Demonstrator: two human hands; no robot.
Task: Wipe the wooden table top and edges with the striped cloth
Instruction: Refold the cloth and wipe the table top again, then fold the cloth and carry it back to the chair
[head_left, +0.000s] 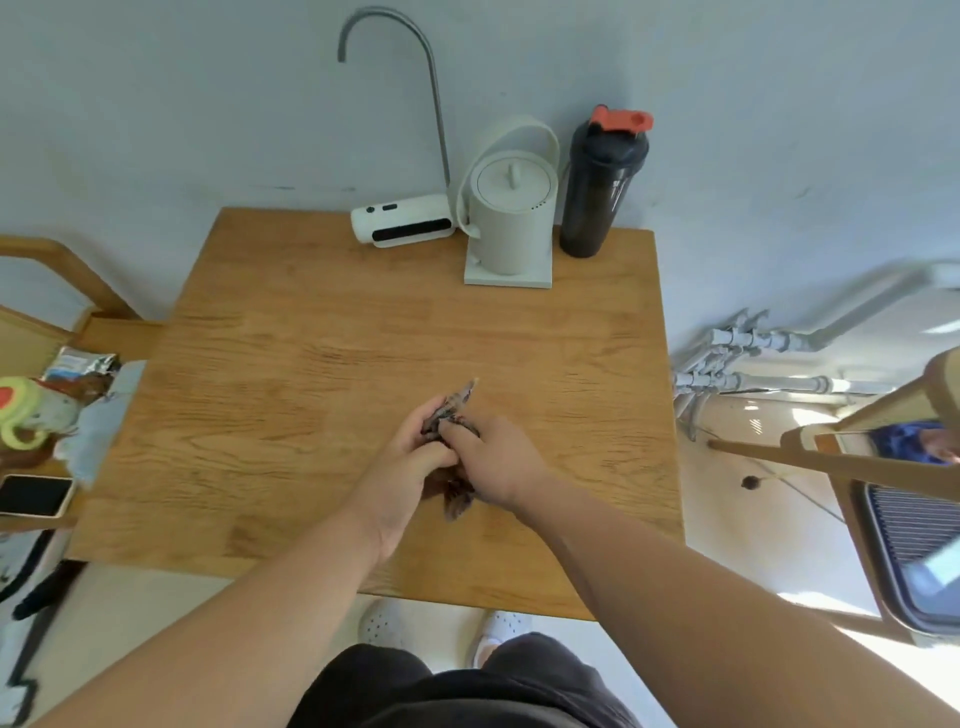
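Both hands meet at frame centre over the wooden table (322, 364). Left hand (410, 467) and right hand (493, 462) clutch the bunched striped cloth (454, 410); most of it is hidden between palms, stripes blurred. Kettle (511, 228) and dark bottle (597, 192) stand upper centre.

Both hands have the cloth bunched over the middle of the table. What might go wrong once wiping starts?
1. The kettle, black bottle and white dispenser crowd the far edge of the table; a wide sweep may knock them.
2. The cloth is wadded between the left hand and right hand, so it would likely cover little surface unless spread.
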